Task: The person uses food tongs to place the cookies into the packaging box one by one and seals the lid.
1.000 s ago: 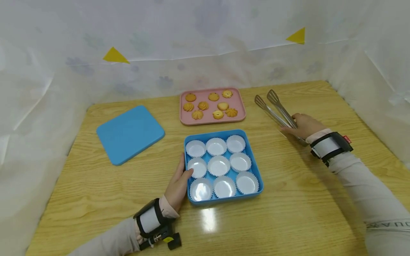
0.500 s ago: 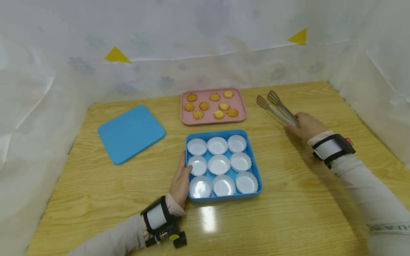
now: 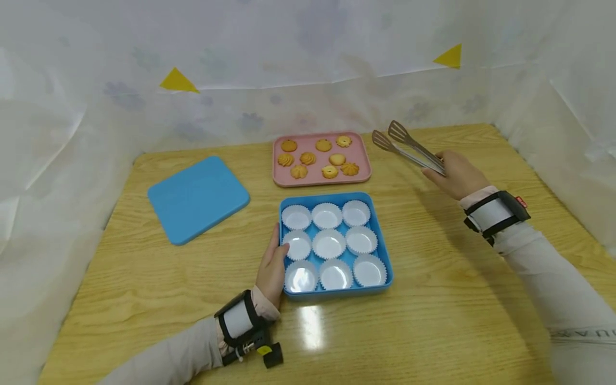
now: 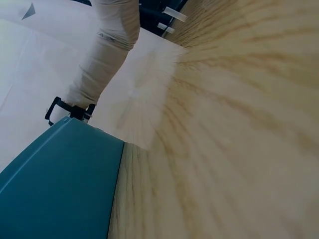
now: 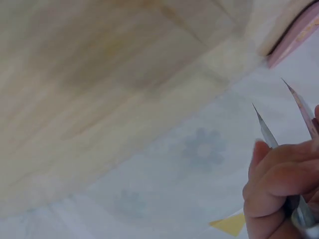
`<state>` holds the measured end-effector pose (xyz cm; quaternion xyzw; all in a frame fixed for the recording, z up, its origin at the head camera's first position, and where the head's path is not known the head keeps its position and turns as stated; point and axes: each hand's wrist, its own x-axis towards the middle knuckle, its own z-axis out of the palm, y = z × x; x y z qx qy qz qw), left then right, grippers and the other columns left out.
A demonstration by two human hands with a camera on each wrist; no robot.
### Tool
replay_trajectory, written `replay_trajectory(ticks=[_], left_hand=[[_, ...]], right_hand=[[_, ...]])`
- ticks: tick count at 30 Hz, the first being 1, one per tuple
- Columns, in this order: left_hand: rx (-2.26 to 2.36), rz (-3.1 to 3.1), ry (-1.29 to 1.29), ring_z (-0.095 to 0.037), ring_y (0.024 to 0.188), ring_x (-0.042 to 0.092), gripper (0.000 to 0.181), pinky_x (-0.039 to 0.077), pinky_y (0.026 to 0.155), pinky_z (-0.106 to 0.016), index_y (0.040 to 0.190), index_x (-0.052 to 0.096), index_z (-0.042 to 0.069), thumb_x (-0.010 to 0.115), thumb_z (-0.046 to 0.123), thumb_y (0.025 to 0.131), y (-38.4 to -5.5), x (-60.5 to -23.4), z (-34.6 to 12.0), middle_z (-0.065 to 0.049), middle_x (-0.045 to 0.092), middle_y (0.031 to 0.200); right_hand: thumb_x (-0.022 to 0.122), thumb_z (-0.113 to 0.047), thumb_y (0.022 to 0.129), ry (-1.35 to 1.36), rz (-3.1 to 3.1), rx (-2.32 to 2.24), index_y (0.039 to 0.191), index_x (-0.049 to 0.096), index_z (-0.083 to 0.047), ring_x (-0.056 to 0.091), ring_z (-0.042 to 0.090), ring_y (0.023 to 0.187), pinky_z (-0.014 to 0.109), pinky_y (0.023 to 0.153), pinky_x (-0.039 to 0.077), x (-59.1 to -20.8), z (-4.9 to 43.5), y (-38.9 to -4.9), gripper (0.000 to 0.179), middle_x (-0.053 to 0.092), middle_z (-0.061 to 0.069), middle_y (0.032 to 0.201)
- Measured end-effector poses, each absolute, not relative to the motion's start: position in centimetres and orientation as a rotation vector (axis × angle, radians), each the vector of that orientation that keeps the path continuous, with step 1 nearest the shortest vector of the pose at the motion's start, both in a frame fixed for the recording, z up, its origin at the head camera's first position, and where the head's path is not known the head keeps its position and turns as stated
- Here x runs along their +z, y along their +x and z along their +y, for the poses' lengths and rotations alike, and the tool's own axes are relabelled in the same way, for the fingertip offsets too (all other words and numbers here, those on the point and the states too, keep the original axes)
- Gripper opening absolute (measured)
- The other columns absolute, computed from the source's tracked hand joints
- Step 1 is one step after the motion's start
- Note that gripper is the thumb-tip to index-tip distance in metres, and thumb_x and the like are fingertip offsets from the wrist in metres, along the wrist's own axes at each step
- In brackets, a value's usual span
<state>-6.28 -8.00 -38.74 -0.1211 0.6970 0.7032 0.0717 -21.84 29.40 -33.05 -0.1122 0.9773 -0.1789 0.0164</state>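
Note:
My right hand [image 3: 459,174] grips a pair of metal tongs [image 3: 414,149] above the right side of the table. Their slotted ends stand apart, with nothing between them, just right of the pink tray [image 3: 315,179]. Several golden cookies [image 3: 308,158] lie spread on that tray. In the right wrist view the fingers [image 5: 284,179] curl round the tongs. My left hand [image 3: 270,270] holds the left wall of a blue box [image 3: 337,293], thumb over the rim, fingers along the outside. White paper cups [image 3: 329,244] fill the box in rows; those in view hold nothing.
A flat blue lid [image 3: 198,200] lies on the wooden table [image 3: 192,283] at the left. Pale sheeting [image 3: 289,53] with yellow triangles [image 3: 179,81] hangs behind the table and along its sides.
The right hand has lifted the tongs off the table and moved them up and left toward the pink tray. The left hand stays on the box, which has barely shifted.

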Motion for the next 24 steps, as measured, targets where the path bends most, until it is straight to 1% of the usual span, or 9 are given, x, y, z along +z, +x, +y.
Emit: replay_trajectory(ticks=[2,3,7,13,18,24], left_hand=[[2.124,2.091,-0.364,-0.024,0.150,0.009,0.056,0.008,0.122,-0.046,0.155,0.018,0.012,0.035,0.015,0.102,-6.3,-38.8,-8.0,-0.004,0.015,0.162],[2.126,2.090,-0.367,-0.023,0.150,0.009,0.056,0.008,0.122,-0.045,0.155,0.018,0.012,0.035,0.015,0.102,-6.4,-38.8,-8.0,-0.004,0.015,0.162],[2.138,2.070,-0.368,-0.024,0.150,0.008,0.056,0.008,0.122,-0.046,0.156,0.018,0.011,0.035,0.015,0.102,-6.5,-38.8,-8.0,-0.004,0.014,0.162],[2.141,2.060,-0.354,-0.024,0.150,0.007,0.057,0.007,0.122,-0.046,0.156,0.017,0.011,0.035,0.014,0.102,-6.4,-38.8,-7.9,-0.003,0.014,0.162],[2.141,2.069,-0.330,-0.024,0.150,0.007,0.057,0.007,0.122,-0.046,0.156,0.016,0.010,0.034,0.014,0.102,-6.4,-38.7,-7.8,-0.004,0.013,0.163],[2.140,2.072,-0.330,-0.024,0.150,0.007,0.057,0.007,0.122,-0.046,0.156,0.016,0.010,0.034,0.014,0.102,-6.5,-38.7,-7.8,-0.004,0.013,0.163]], right_hand=[[0.054,-0.030,0.099,-0.383,3.055,-0.534,0.131,0.043,0.018,0.054,0.031,0.065,0.040,0.053,0.040,-32.6,28.2,-22.3,0.058,0.059,0.031,0.096],[0.055,-0.031,0.099,-0.391,3.064,-0.520,0.131,0.044,0.016,0.055,0.030,0.065,0.041,0.054,0.041,-32.5,27.6,-22.6,0.059,0.060,0.031,0.097],[0.056,-0.033,0.098,-0.433,3.071,-0.455,0.131,0.046,0.012,0.057,0.032,0.071,0.046,0.061,0.045,-32.3,25.1,-23.8,0.057,0.062,0.031,0.102],[0.059,-0.030,0.096,-0.499,3.067,-0.384,0.125,0.052,0.012,0.056,0.031,0.073,0.045,0.064,0.046,-32.5,22.1,-25.6,0.051,0.063,0.027,0.099],[0.059,-0.030,0.096,-0.510,3.033,-0.349,0.126,0.050,0.013,0.058,0.034,0.078,0.047,0.069,0.049,-32.6,20.6,-26.7,0.053,0.063,0.029,0.104],[0.060,-0.029,0.096,-0.532,3.000,-0.349,0.129,0.050,0.011,0.061,0.035,0.087,0.049,0.075,0.050,-32.8,19.5,-27.4,0.053,0.063,0.029,0.111]])
